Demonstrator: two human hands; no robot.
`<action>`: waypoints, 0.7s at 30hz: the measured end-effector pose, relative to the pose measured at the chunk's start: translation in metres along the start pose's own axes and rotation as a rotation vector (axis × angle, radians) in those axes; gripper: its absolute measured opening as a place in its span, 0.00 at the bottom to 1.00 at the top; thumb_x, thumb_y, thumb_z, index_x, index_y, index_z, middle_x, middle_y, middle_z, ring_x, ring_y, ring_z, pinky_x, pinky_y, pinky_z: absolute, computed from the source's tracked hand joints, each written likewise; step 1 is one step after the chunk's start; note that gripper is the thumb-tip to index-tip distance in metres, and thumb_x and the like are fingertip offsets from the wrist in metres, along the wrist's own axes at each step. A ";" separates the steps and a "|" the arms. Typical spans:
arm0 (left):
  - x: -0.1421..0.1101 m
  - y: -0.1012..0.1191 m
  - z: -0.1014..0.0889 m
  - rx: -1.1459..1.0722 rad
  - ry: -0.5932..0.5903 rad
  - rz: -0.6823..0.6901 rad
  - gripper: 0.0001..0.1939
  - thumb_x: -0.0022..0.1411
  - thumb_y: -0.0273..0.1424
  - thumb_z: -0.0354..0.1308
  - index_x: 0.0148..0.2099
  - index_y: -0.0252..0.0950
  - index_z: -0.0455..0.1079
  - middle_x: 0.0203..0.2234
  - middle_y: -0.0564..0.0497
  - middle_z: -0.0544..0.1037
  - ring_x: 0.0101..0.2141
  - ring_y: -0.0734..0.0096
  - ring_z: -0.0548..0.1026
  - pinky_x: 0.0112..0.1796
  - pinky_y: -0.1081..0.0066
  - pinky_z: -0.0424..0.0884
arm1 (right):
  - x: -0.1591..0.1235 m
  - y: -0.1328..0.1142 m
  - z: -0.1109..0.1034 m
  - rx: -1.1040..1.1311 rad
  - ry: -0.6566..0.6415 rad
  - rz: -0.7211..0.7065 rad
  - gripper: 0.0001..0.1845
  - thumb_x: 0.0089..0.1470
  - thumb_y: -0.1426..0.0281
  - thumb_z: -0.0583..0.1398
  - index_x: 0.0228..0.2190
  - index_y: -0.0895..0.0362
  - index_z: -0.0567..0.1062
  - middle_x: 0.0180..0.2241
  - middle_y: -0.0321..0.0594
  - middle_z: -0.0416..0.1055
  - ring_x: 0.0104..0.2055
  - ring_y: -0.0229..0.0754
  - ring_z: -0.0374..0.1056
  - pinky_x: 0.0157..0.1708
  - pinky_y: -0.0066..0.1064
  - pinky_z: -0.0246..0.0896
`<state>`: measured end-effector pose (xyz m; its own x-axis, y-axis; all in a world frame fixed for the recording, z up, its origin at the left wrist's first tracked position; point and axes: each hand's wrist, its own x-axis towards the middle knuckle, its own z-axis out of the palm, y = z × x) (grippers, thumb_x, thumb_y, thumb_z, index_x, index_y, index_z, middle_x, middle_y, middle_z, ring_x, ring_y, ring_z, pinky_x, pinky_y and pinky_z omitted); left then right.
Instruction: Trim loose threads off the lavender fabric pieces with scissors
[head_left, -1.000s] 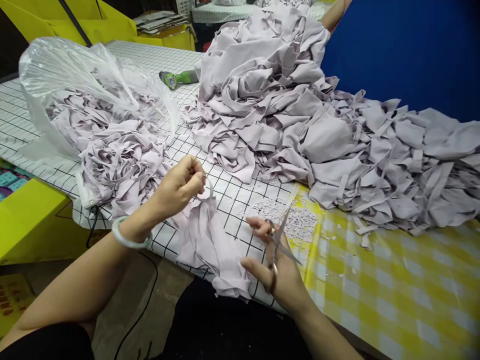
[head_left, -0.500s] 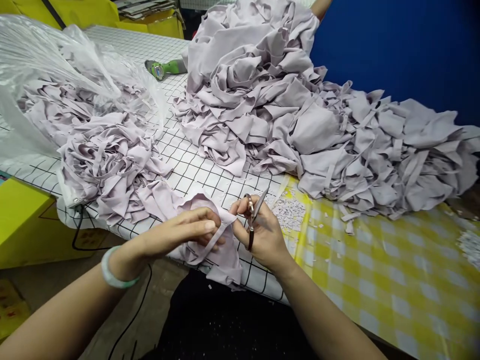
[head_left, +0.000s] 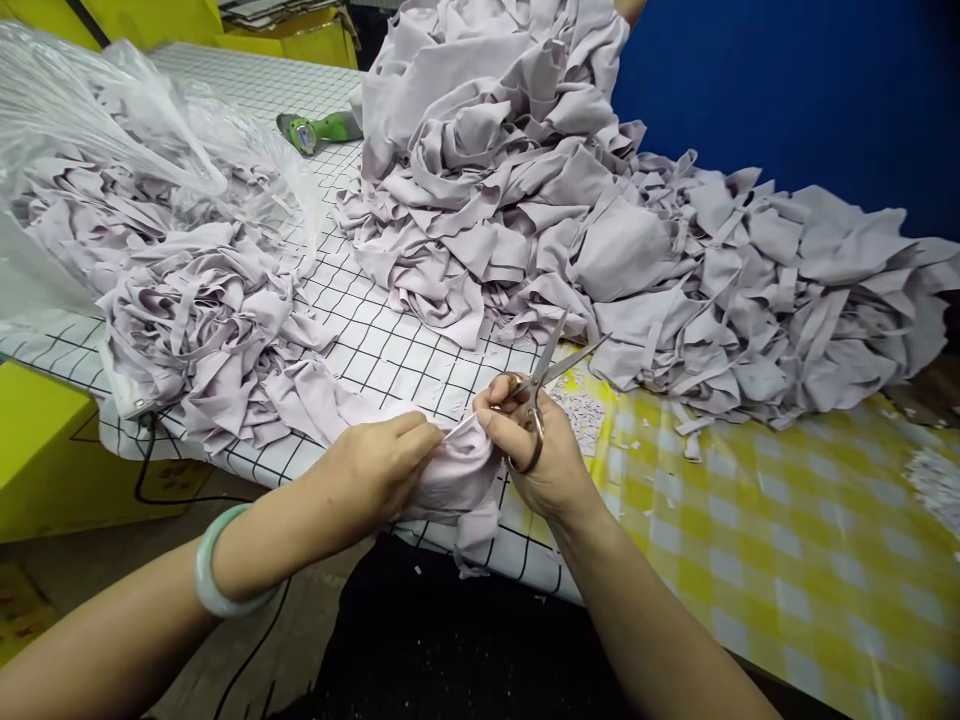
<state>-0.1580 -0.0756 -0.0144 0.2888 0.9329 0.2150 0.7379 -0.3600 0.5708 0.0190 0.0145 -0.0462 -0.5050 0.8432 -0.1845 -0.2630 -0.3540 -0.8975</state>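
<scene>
My left hand (head_left: 390, 462) is closed, its fingertips gripping the edge of a pale lilac fabric piece (head_left: 459, 480) at the table's front edge. My right hand (head_left: 544, 455) has a pair of scissors (head_left: 541, 385) hooked on its fingers, the blades spread apart and pointing away from me. With thumb and forefinger it also pinches the fabric near the left hand's grip. The fabric trails left toward a crumpled heap of lilac pieces (head_left: 202, 320). A pale green bangle (head_left: 206, 565) circles my left wrist.
A large mound of similar fabric (head_left: 517, 190) covers the table's back and right. A clear plastic bag (head_left: 112, 110) lies over the left heap. A green-handled tool (head_left: 319, 130) rests behind. Small clippings (head_left: 581, 415) lie beside the yellow checked cloth (head_left: 712, 530).
My left hand has closed on the fabric edge. In my right hand the scissors have swung right and their blades now show spread apart. The fabric piece has shifted slightly right.
</scene>
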 end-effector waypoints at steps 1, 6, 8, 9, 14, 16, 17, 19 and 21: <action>0.002 0.003 -0.005 -0.115 -0.039 -0.004 0.11 0.72 0.25 0.47 0.40 0.34 0.71 0.28 0.51 0.70 0.27 0.72 0.67 0.29 0.73 0.67 | 0.001 0.002 0.003 0.039 -0.019 0.024 0.20 0.42 0.67 0.72 0.33 0.53 0.67 0.29 0.29 0.66 0.27 0.32 0.60 0.28 0.25 0.56; 0.013 0.011 0.003 -0.721 0.164 -0.146 0.13 0.73 0.30 0.51 0.36 0.35 0.73 0.43 0.44 0.71 0.48 0.62 0.70 0.50 0.66 0.69 | -0.003 0.025 0.026 0.223 -0.128 0.145 0.27 0.38 0.64 0.75 0.34 0.53 0.66 0.31 0.30 0.66 0.29 0.34 0.62 0.31 0.27 0.59; 0.015 0.010 0.021 -0.999 0.326 -0.231 0.16 0.73 0.32 0.51 0.33 0.34 0.72 0.41 0.45 0.70 0.44 0.65 0.71 0.46 0.67 0.70 | -0.006 0.031 0.029 0.235 -0.108 0.157 0.27 0.38 0.64 0.75 0.34 0.53 0.65 0.29 0.29 0.65 0.30 0.34 0.62 0.34 0.28 0.60; 0.016 0.010 0.031 -1.116 0.393 -0.275 0.16 0.73 0.33 0.51 0.33 0.34 0.71 0.38 0.46 0.69 0.39 0.68 0.71 0.41 0.70 0.70 | -0.008 0.031 0.027 0.204 -0.107 0.169 0.26 0.39 0.64 0.74 0.33 0.53 0.64 0.28 0.29 0.64 0.30 0.35 0.62 0.35 0.28 0.60; 0.022 0.015 0.061 -1.283 0.473 -0.433 0.16 0.73 0.36 0.53 0.34 0.33 0.70 0.38 0.51 0.65 0.20 0.86 0.54 0.21 0.76 0.54 | -0.024 0.019 -0.012 -0.403 -0.075 0.064 0.19 0.46 0.60 0.70 0.33 0.53 0.67 0.32 0.34 0.66 0.35 0.41 0.62 0.39 0.34 0.60; 0.025 0.018 0.066 -1.218 0.475 -0.455 0.16 0.73 0.36 0.52 0.34 0.34 0.71 0.40 0.51 0.65 0.19 0.86 0.54 0.21 0.75 0.54 | -0.032 0.015 -0.029 -0.614 0.022 -0.015 0.18 0.47 0.59 0.69 0.34 0.53 0.70 0.36 0.38 0.67 0.40 0.44 0.63 0.45 0.38 0.59; 0.026 0.020 0.067 -1.166 0.478 -0.457 0.16 0.74 0.36 0.52 0.34 0.34 0.71 0.40 0.50 0.65 0.21 0.85 0.57 0.23 0.75 0.57 | -0.036 0.014 -0.033 -0.640 0.054 -0.027 0.18 0.47 0.59 0.70 0.34 0.53 0.71 0.37 0.39 0.68 0.42 0.46 0.63 0.47 0.39 0.59; 0.029 0.023 0.069 -1.067 0.478 -0.442 0.16 0.74 0.35 0.52 0.34 0.35 0.74 0.42 0.48 0.67 0.30 0.77 0.66 0.30 0.74 0.65 | -0.042 0.017 -0.034 -0.524 0.064 -0.009 0.19 0.46 0.59 0.71 0.35 0.53 0.71 0.38 0.39 0.68 0.43 0.46 0.64 0.48 0.39 0.60; 0.032 0.025 0.068 -1.033 0.464 -0.416 0.17 0.73 0.34 0.52 0.33 0.35 0.76 0.45 0.44 0.69 0.44 0.67 0.69 0.42 0.72 0.68 | -0.044 0.026 -0.025 -0.284 0.035 0.044 0.21 0.45 0.59 0.71 0.35 0.53 0.69 0.35 0.36 0.67 0.39 0.43 0.65 0.43 0.36 0.63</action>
<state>-0.0886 -0.0555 -0.0471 -0.2583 0.9660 0.0070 -0.1754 -0.0541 0.9830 0.0546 -0.0215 -0.0712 -0.4806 0.8450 -0.2347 0.0018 -0.2667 -0.9638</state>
